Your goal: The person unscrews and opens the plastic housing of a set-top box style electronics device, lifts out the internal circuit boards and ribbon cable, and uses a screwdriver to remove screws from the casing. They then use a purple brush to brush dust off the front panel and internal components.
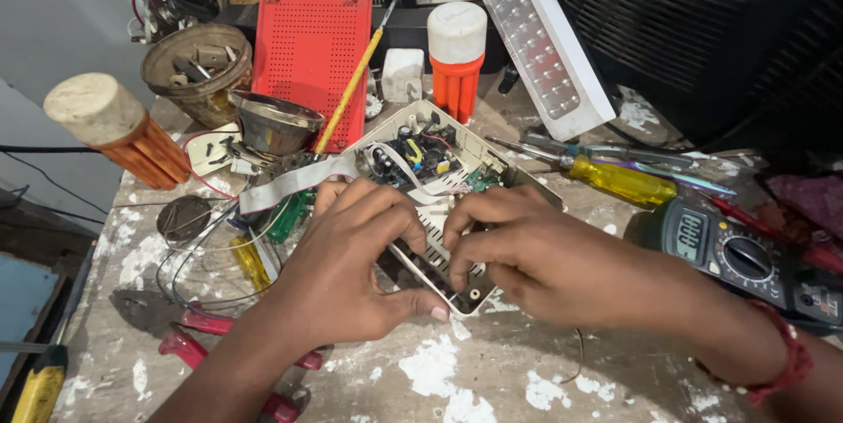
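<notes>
1. Both hands work an opened white case (470, 296) at mid-bench; it lies flat w/ its near corner toward the person, board side up.
2. Left hand (351, 274) cups the case's near-left edge: fingers curled over the rim, thumb pressed along the front corner. Reads as a bracing hold so the case can't slide.
3. Right hand (527, 256) comes in from the right, fingertips bunched and pinched down on the slotted panel near the front corner. Whether a small part sits between them can't be told; fingers hide the spot.
4. Circuit board (413, 155) sits exposed in the far half of the case, away from both hands; a grey ribbon cable (290, 184) runs out left from it across the bench.
5. Tools lie within reach on either side: yellow screwdriver (619, 181) just right of the case, multimeter (733, 256) beyond the right wrist, red pliers (202, 335) under the left forearm.
6. Further back, pushed clear of the work: red perforated panel (307, 54), brush (351, 89) leaning across it, orange-and-white lamp (457, 58), LED panel (540, 36), metal reflector (272, 124).
7. Paint-splashed table (492, 379) carries it all.
</notes>
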